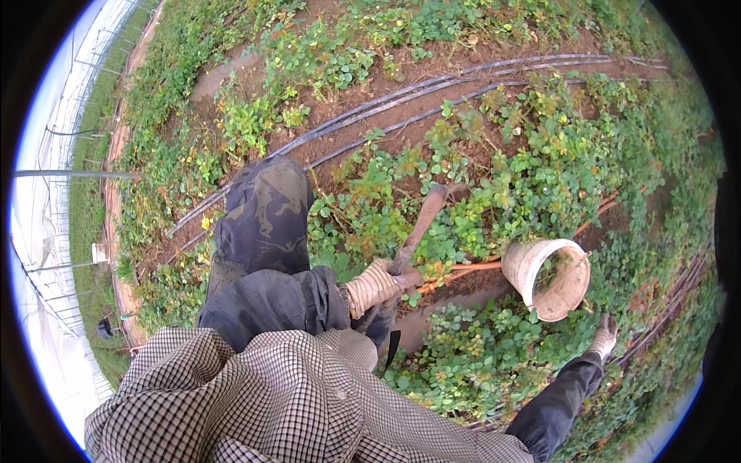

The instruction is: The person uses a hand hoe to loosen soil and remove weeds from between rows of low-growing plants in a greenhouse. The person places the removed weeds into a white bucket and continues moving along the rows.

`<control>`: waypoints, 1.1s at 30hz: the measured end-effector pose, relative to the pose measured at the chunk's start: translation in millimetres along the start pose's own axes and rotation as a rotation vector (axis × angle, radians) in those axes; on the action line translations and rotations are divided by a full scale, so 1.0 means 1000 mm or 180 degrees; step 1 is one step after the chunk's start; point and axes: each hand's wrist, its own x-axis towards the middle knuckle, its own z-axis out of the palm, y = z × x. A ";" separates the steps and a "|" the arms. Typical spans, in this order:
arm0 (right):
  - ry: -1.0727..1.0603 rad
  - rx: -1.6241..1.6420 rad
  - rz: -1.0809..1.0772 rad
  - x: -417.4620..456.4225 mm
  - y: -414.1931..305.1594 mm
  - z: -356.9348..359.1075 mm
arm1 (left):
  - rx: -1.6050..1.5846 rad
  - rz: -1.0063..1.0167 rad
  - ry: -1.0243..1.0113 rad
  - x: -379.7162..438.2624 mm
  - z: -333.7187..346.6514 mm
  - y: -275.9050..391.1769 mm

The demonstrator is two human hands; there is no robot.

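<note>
My left hand (379, 286), in a dirty cream-coloured glove, is closed around the worn brown shaft (419, 228) of a hand tool. The shaft slants up and away over the low leafy plants (370, 231); the picture does not settle what kind of tool it is. Far out to the right, my gloved right hand (604, 337) reaches into the foliage just below a bucket. Leaves partly cover its fingers, so whether it grips a stem cannot be told. The dirty white plastic bucket (521, 272) lies tilted among the plants, its mouth towards my right side, with some greenery inside.
Black irrigation hoses (370, 113) run across the bare soil beyond my bent knee (266, 202). Orange pipes (477, 266) pass behind the bucket. At the left stand a metal pole (75, 173) and the greenhouse's plastic sheeting (43, 231).
</note>
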 end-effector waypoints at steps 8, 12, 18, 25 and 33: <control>-0.0132 0.1955 0.0721 -0.091 -0.006 -0.001 | 0.0968 -0.0747 0.0361 0.017 0.030 0.022; -0.0959 0.3101 0.1273 -0.211 -0.058 0.026 | 0.1054 -0.0898 0.0277 0.027 0.033 0.051; -0.2805 0.3094 0.1119 -0.362 -0.180 0.032 | 0.0261 -0.0469 0.0067 0.056 0.013 0.076; -0.3955 0.2641 0.0274 -0.421 -0.368 0.059 | -0.0750 -0.0452 -0.0034 0.087 -0.034 0.173; -0.4304 0.2079 0.0770 -0.400 -0.529 0.118 | 0.1381 0.0041 0.0732 0.137 -0.175 0.302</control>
